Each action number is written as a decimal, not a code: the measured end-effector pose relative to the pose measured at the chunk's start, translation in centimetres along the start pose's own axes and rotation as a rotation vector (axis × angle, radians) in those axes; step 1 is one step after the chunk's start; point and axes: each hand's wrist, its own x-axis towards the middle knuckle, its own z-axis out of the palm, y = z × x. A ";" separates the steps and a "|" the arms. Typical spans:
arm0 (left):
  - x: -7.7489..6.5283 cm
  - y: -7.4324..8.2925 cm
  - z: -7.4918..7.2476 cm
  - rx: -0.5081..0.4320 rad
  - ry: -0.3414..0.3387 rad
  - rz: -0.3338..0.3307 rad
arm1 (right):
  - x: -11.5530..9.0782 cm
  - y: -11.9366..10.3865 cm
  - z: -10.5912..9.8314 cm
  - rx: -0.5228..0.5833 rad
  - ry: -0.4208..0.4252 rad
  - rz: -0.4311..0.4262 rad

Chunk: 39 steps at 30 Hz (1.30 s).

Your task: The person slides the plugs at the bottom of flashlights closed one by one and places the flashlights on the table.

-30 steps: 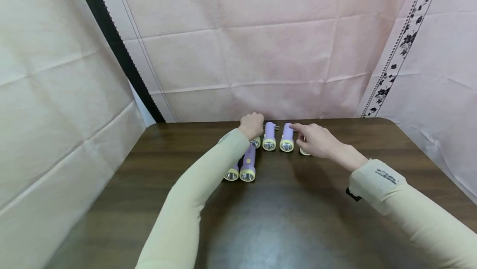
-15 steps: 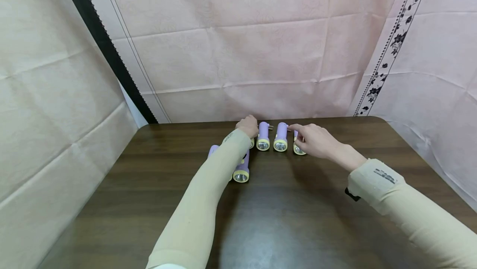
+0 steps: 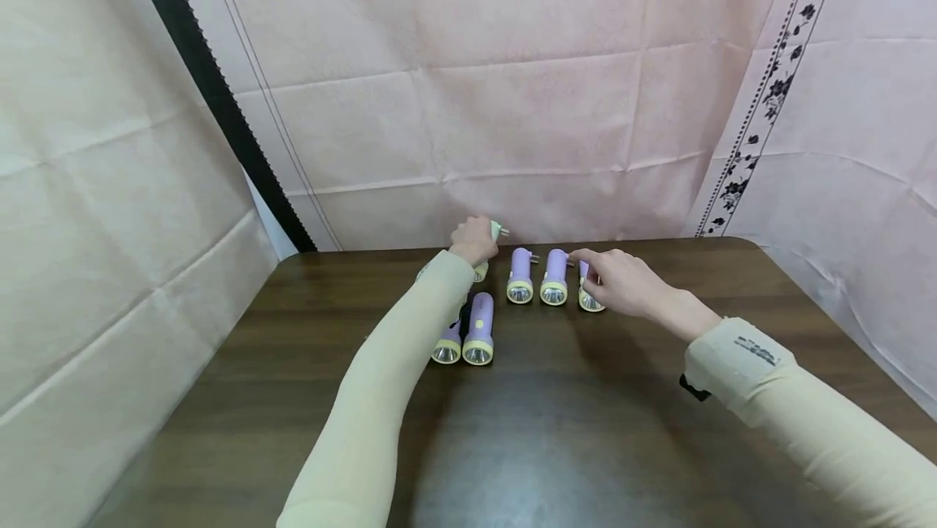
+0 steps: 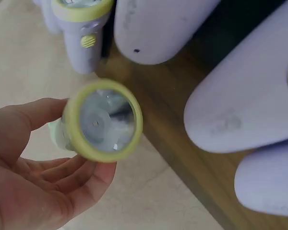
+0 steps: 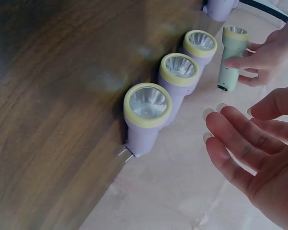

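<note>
My left hand (image 3: 474, 240) grips a light green flashlight (image 4: 62, 132) with a yellow rim round its lens, at the table's far edge. A plug's prongs stick out at its back end in the head view. My right hand (image 3: 622, 277) hovers with loosely bent fingers beside the rightmost purple flashlight (image 5: 143, 136), holding nothing. Two more purple flashlights, a middle one (image 3: 555, 272) and a left one (image 3: 520, 272), stand in line with it, lenses toward me. Closer in, a larger purple flashlight (image 3: 479, 320) lies beside another one (image 3: 446, 349), which my left sleeve partly covers.
The dark wooden table (image 3: 571, 430) ends at its far edge just behind the row of flashlights. A pale cloth (image 3: 542, 129) hangs behind it, and another cloth (image 3: 124, 211) hangs along the left side.
My left hand has lifted and shifted left with the green flashlight, whose pronged end now shows. My right hand stays nearly in place. The head view has shifted slightly.
</note>
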 end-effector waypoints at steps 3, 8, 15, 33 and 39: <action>-0.3 -0.4 -0.6 -0.012 0.047 0.013 | 0.2 -0.1 -0.2 -0.012 0.024 -0.012; -1.1 -1.2 -1.6 -0.019 0.078 0.071 | 0.5 -0.5 -0.5 -0.015 0.045 -0.021; -2.1 -2.5 -1.6 -0.009 0.119 0.191 | 0.7 -0.7 -0.2 0.008 0.035 -0.017; -4.0 -2.5 -0.7 -0.058 0.104 0.322 | 1.0 -1.2 1.1 0.009 0.035 -0.057; -4.7 -2.0 -0.6 -0.053 0.081 0.353 | 1.3 -1.4 1.6 0.026 0.007 -0.069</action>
